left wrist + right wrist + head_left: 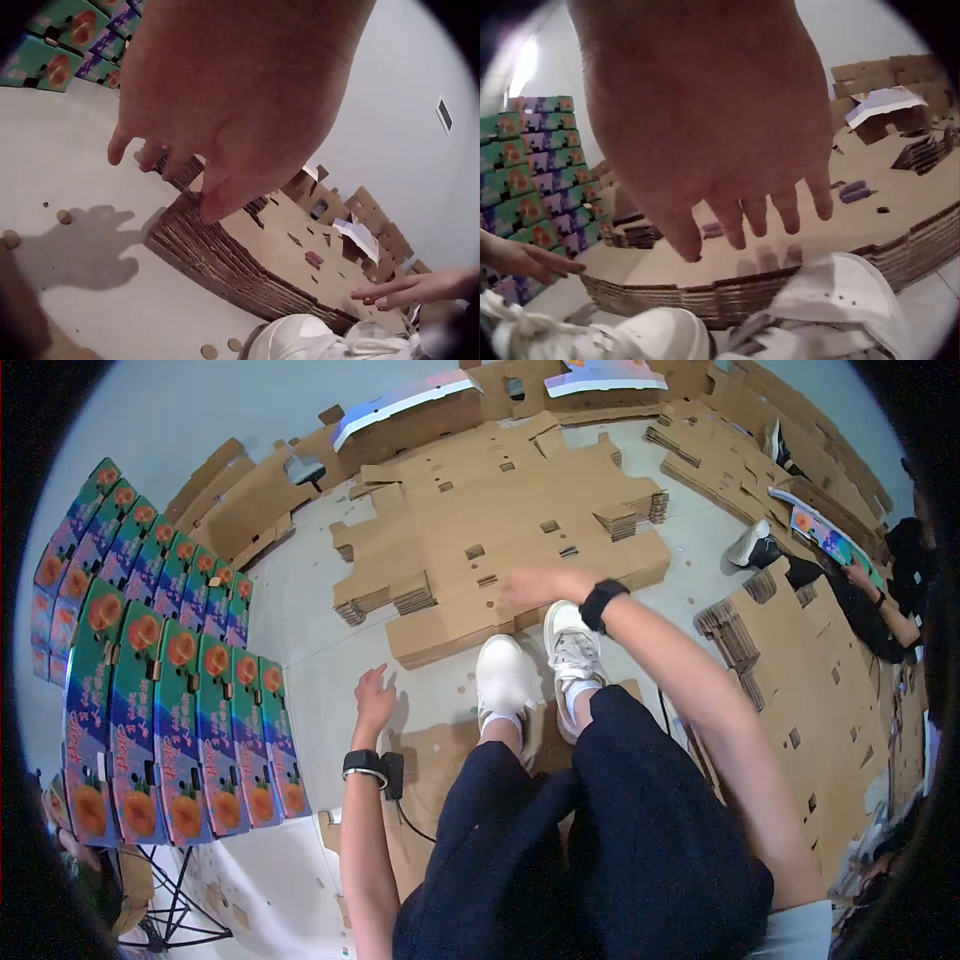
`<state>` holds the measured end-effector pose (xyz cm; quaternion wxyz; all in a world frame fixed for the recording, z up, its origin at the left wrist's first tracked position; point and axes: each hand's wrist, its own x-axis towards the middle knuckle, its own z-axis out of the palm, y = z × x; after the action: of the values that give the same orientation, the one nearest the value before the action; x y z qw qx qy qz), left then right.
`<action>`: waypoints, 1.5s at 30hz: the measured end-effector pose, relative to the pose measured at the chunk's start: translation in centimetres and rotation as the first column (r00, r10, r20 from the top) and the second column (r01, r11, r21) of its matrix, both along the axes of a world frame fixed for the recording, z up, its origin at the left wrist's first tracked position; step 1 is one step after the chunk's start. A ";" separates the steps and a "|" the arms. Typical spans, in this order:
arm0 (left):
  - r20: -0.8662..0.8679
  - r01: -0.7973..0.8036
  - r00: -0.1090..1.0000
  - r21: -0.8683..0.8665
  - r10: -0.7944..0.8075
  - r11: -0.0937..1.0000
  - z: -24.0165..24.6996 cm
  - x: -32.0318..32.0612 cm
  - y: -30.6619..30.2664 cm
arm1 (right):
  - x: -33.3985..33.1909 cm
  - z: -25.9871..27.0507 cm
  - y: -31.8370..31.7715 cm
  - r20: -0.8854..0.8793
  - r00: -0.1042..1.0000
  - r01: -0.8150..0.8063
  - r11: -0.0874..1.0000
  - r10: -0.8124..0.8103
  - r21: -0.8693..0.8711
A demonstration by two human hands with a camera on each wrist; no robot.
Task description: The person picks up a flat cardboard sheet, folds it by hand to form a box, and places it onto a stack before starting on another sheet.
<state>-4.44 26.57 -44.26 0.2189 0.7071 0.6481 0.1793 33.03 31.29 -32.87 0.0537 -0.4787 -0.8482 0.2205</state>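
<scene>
A stack of flat cardboard sheets (440, 630), cut with slots and notched edges, lies on the floor in front of the white shoes. Over its near part my right hand (545, 588) reaches inward, fingers spread and extended, holding nothing. In the right wrist view the fingertips (739, 238) hang close over the top sheet. My left hand (374, 702) is off the near left corner of the stack, above the floor, its fingers loosely bent around nothing. The left wrist view shows the thumb overlapping the layered edge (217, 255) of the stack.
Printed fruit boxes (180, 730) are stacked in rows at the left. More flat cardboard (800, 710) lies at the right, where another person's hand (858, 575) is at a printed sheet. White shoes (503, 675) stand right at the stack. Cardboard pieces (240, 510) lean along the wall.
</scene>
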 end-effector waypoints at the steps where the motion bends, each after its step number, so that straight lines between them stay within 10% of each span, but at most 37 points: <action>1: 0.026 0.007 1.000 0.018 -0.007 1.000 0.4 -1.1 -0.4 | -0.9 1.6 0.7 -0.156 0.987 0.025 1.000 -0.025 -0.001; 3: 0.057 -0.056 0.997 0.037 0.054 0.998 0.9 -3.4 -1.3 | -5.3 8.9 -1.2 -0.183 0.983 0.024 0.999 -0.016 0.040; 5: 0.094 -0.114 0.990 0.053 0.108 0.992 2.1 -5.3 -1.5 | -10.7 8.6 -2.6 -0.689 0.725 -0.132 0.979 -0.013 -0.158; 7: 0.184 -0.265 0.953 0.128 0.239 0.956 3.3 -7.5 -1.9 | -16.3 4.1 -6.6 -0.785 0.577 -0.637 0.725 0.223 -0.263; 9: 0.229 -0.257 0.955 0.308 0.191 0.916 6.0 -9.1 -2.4 | -19.5 0.8 -12.6 -0.370 0.799 -0.563 0.374 0.474 -0.737; 10: 0.257 -0.246 0.957 0.467 0.136 0.849 8.0 -10.1 -2.7 | -21.1 -0.7 -15.6 -0.160 0.698 -0.440 0.242 0.698 -0.864; 12: 0.301 -0.190 0.953 0.543 0.021 0.818 13.8 -12.9 -2.9 | -19.6 4.2 -16.3 -0.245 0.717 -0.481 0.209 0.652 -0.851; 16: -0.133 -0.014 0.967 0.827 0.219 0.562 32.8 -16.8 -8.4 | -18.5 7.3 -16.8 -0.004 0.782 -0.374 0.464 0.623 -0.803; 18: -0.091 -0.019 0.953 0.935 0.291 0.353 40.7 -21.2 -9.7 | -19.2 3.0 -15.5 -0.240 0.695 -0.545 0.280 0.678 -0.790; 22: -0.245 0.286 0.559 0.954 0.792 0.094 53.8 -27.9 -12.5 | -19.8 -0.8 -14.2 -0.188 0.642 -0.589 0.321 0.744 -0.741; 25: -0.413 0.110 0.019 0.906 0.910 0.409 50.1 -41.8 -9.8 | -19.5 0.7 -14.7 -0.199 0.630 -0.643 0.361 0.751 -0.676; 28: -0.470 -0.442 0.434 0.632 0.769 0.636 41.3 -44.7 -9.6 | -19.2 0.2 -14.0 -0.292 0.611 -0.693 0.319 0.736 -0.647; 32: -0.185 -0.559 0.689 0.480 0.701 0.676 41.8 -42.3 -10.4 | -19.5 1.3 -14.6 -0.311 0.483 -0.812 0.285 0.819 -0.510; 33: -0.109 -0.573 0.729 0.442 0.676 0.690 42.4 -41.9 -10.5 | -19.1 2.2 -14.7 -0.311 0.593 -0.721 0.319 0.742 -0.615; 41: 0.326 -0.596 0.791 0.223 0.518 0.771 44.6 -33.7 -15.1 | -18.6 0.6 -14.4 -0.216 0.731 -0.625 0.506 0.648 -0.594; 43: 0.359 -0.620 0.783 0.386 0.508 0.683 44.2 -29.3 -16.1 | -17.0 -1.2 -13.4 -0.437 0.857 -0.515 0.459 0.271 -0.724; 44: 0.145 -0.559 0.823 0.368 0.549 0.742 44.3 -34.0 -14.5 | -16.0 -0.4 -13.6 -0.485 0.865 -0.488 0.433 0.126 -0.758; 45: -0.021 -0.514 0.811 0.454 0.585 0.728 44.1 -34.9 -14.1 | -14.6 4.0 -16.1 -0.415 0.887 -0.430 0.688 0.202 -0.585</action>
<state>-39.30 12.45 -0.16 -0.0580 0.5249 0.7885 0.3153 18.42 15.18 -28.85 -0.0228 -0.2685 -0.7639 0.5863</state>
